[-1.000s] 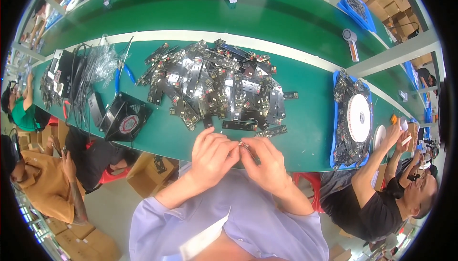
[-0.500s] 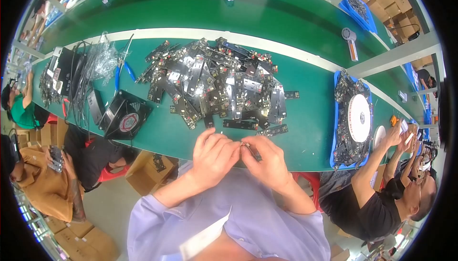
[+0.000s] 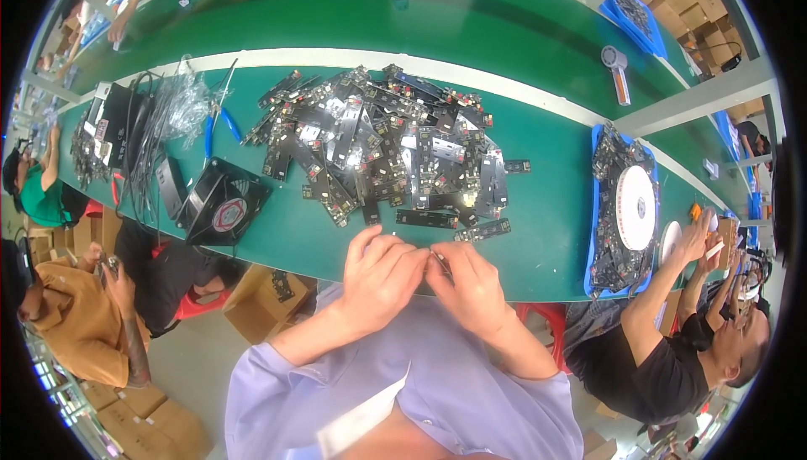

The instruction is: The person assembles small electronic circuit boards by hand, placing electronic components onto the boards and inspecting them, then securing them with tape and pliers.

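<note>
Here, left hand (image 3: 382,279): we see its fingers curled and its fingertips drawn in against the right one's; what they pinch, if anything, is hidden, so we cannot tell.
Right hand (image 3: 472,288): we find thumb and forefinger pinching a narrow dark piece (image 3: 445,267).
Narrow dark piece: we place it at the near edge of the worktop (image 3: 538,241), between the two hands and mostly covered by fingers; we cannot make out its full shape.
Circuit boards (image 3: 378,145): we have a broad heap of slim black strips just beyond the hands, overlapping at many angles.
Blue tray (image 3: 591,237): we see it on the right, filled with more dark boards, a white reel (image 3: 627,208) lying on top.
Cooling fan (image 3: 225,215): we note a square black frame to the left of the heap, near the worktop's edge.
Blue-handled pliers (image 3: 208,136): we spot them beyond the cooling fan, beside a crumpled clear plastic bag (image 3: 181,107).
Handheld fan (image 3: 616,69): we see it at far right, on the green shelf (image 3: 504,48).
Cardboard box (image 3: 259,309): we see it open, below the worktop at near left.
</note>
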Demonstrator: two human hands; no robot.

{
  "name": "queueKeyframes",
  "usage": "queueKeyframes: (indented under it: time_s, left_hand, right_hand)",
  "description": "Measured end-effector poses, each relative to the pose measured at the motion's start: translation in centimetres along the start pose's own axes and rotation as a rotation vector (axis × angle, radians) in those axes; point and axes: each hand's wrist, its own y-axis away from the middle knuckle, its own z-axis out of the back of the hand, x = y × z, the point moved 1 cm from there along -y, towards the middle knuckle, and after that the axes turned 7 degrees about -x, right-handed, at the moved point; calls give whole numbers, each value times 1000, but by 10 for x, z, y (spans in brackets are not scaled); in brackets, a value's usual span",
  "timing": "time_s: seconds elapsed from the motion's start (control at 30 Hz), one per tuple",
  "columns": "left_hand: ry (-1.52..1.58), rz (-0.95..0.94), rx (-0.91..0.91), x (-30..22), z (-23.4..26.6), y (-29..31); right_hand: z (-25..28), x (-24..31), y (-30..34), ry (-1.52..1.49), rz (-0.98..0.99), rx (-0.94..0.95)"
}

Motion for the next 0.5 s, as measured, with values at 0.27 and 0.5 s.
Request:
queueKeyframes:
  time_s: [0.27, 0.5]
  left_hand:
    - [8, 5, -3, 2, -2, 6]
    - [12, 38, -45, 2, -1, 4]
  right_hand:
    - [-4, -7, 1, -70, 37, 28]
    - [-1, -9, 0, -183, -10, 37]
